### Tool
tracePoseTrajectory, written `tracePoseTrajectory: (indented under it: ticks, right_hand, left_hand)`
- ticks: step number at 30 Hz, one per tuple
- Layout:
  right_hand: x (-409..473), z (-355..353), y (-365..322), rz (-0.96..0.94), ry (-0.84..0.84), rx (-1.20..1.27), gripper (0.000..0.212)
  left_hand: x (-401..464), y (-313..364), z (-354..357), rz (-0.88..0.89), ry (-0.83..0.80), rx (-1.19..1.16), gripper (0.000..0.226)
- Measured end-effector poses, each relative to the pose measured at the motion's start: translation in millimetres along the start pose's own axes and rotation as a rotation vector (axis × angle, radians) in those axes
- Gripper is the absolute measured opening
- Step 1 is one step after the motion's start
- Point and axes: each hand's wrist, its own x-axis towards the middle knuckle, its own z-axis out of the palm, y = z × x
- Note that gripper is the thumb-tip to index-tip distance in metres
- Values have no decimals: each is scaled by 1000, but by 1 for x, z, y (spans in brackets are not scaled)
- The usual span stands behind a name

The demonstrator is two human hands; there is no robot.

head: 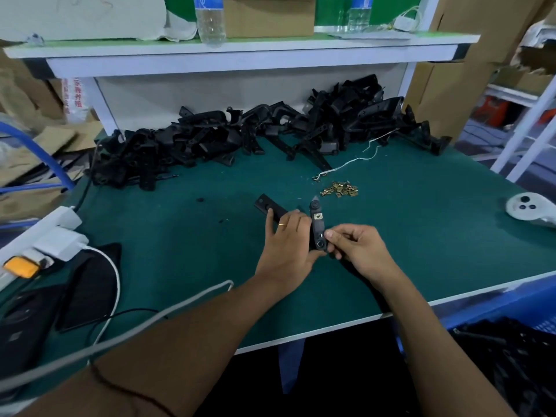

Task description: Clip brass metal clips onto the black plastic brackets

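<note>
A black plastic bracket [316, 227] shaped like an L is held over the green mat, one arm [268, 207] running off to the left. A brass clip [317, 216] sits on its upright arm. My left hand [288, 242] grips the bracket from the left, fingers curled over it. My right hand [358, 246] pinches the bracket's lower end between thumb and fingers. A small pile of loose brass clips [340, 189] lies just beyond the hands. A long heap of black brackets [240, 133] stretches along the back of the table.
A white string [358, 159] trails from the heap toward the clips. A white power strip [51, 233], cables and black pads lie at the left. A white device [525, 207] rests at the right edge. A blue crate [511, 350] with black parts stands below right.
</note>
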Motion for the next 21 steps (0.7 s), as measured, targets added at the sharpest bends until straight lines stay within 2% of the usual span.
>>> tracePoseTrajectory:
  ticks: [10,21]
  right_hand:
    - [-8,1,-14,64,41,136,33]
    - [-10,0,-13,62,56,79,36]
  left_hand:
    - [-1,-1,2,11,79,-26,57]
    - [1,-2,3,8,24,28,60]
